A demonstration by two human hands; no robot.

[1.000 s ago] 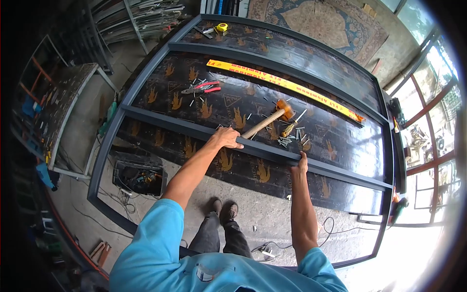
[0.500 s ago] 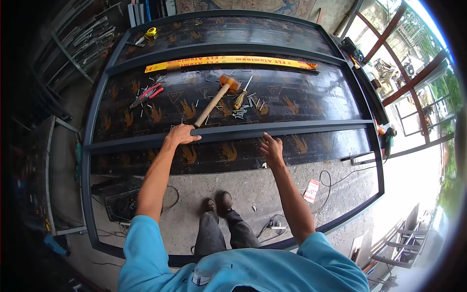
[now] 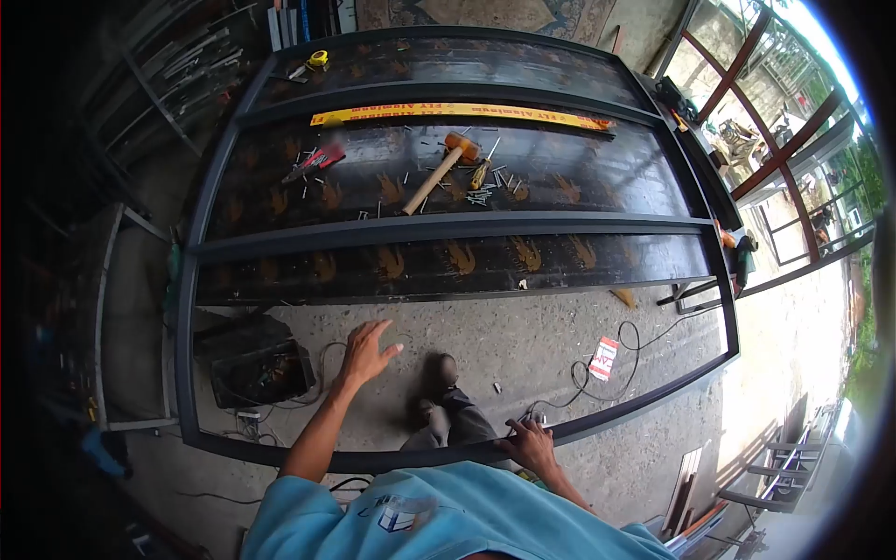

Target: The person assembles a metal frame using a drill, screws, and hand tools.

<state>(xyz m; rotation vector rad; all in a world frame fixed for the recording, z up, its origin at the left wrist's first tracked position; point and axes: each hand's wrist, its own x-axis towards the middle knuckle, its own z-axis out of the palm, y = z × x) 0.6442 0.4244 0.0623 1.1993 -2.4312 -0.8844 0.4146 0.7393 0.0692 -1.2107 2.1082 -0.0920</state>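
Note:
A large dark grey metal frame [image 3: 448, 226] with crossbars spans the work table, its near part reaching out over the floor. Inside that near opening my left hand [image 3: 368, 355] hangs in the air, fingers stretched and thumb apart, holding nothing. My right hand [image 3: 530, 444] is at the frame's near bar, its fingers curled over the bar's top. Farther off, on the black tabletop [image 3: 364, 261], lie a mallet [image 3: 439, 177] with a wooden handle, a screwdriver [image 3: 483, 168], red-handled pliers [image 3: 317, 162] and several loose screws [image 3: 480, 196].
A yellow-wrapped aluminium strip [image 3: 448, 111] and a tape measure [image 3: 319, 58] lie toward the far side. On the floor are a dark tool bin [image 3: 261, 373], a cable [image 3: 583, 385] and a red-and-white packet [image 3: 603, 358]. A power tool [image 3: 744, 257] is by the right edge.
My left hand has left the middle crossbar and come back toward me. My right hand has dropped from near that crossbar to the near bar. My feet have shifted and the view has moved.

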